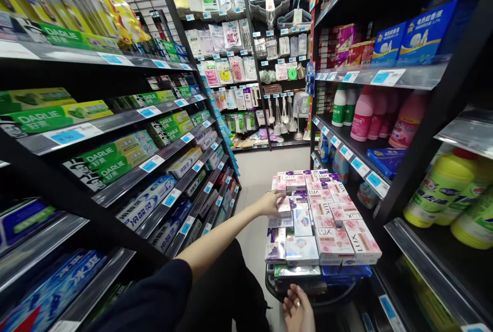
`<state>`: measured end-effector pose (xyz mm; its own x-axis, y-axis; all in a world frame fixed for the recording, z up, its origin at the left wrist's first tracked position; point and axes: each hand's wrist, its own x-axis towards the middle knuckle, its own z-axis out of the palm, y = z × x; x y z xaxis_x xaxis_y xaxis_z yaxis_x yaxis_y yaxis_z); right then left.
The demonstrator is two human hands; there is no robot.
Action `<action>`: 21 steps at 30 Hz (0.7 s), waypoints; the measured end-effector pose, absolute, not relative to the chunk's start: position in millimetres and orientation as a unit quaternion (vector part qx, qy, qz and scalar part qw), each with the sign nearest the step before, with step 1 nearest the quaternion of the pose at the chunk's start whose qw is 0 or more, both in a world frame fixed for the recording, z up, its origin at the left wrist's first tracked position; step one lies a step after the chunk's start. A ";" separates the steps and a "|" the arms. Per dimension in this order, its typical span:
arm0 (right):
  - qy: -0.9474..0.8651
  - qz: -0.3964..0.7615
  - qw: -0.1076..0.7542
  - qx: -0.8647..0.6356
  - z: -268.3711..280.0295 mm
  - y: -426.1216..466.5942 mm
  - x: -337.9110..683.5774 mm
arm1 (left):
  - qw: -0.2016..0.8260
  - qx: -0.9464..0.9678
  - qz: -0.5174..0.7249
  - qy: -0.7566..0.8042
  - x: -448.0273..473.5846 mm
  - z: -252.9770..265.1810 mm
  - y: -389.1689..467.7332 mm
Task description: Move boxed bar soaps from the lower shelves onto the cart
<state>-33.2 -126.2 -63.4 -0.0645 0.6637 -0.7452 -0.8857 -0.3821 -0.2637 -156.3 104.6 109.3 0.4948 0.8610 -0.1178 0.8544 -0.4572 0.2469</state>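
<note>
My left hand (271, 202) reaches over the left side of a stack of boxed soap and is closed around the edge of a pale soap box (284, 204). Its fingertips are partly hidden, and the box lies among the others. Pink LUX soap boxes (334, 242) cover the right and back of the stack. White-and-blue boxes (302, 251) and a purple box (276, 244) make up its front left. Below the stack's front edge, beside the basket rim (327, 298), my right hand (297, 307) is palm up, with loosely curled fingers and nothing visible in it.
Toothpaste shelves (150, 162) line the left side. On the right, shelves hold pink bottles (362, 113), blue boxes (427, 31) and yellow bottles (437, 188). A narrow floor strip (250, 183) runs toward a wall of hanging goods (239, 70). Green and blue packs lie under the soap.
</note>
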 end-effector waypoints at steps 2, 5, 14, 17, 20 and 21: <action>0.156 0.730 0.533 -0.400 -68.7 -125.9 -31.9 | 0.122 0.856 0.026 0.501 -153.3 100.1 104.0; 0.152 0.741 0.530 -0.384 -76.9 -124.6 -31.0 | 0.096 0.857 0.070 0.501 -150.2 87.2 91.7; 0.135 0.756 0.508 -0.390 -83.6 -125.1 -31.4 | 0.097 0.857 0.147 0.485 -151.6 58.9 80.9; 0.133 0.718 0.545 -0.413 -77.6 -128.0 -37.3 | 0.094 0.858 0.146 0.484 -153.5 58.5 87.7; 0.125 0.693 0.566 -0.429 -71.6 -129.7 -43.1 | 0.087 0.859 0.146 0.482 -153.8 58.3 91.3; 0.123 0.691 0.567 -0.431 -69.8 -130.1 -44.0 | 0.085 0.860 0.146 0.481 -153.7 58.0 91.9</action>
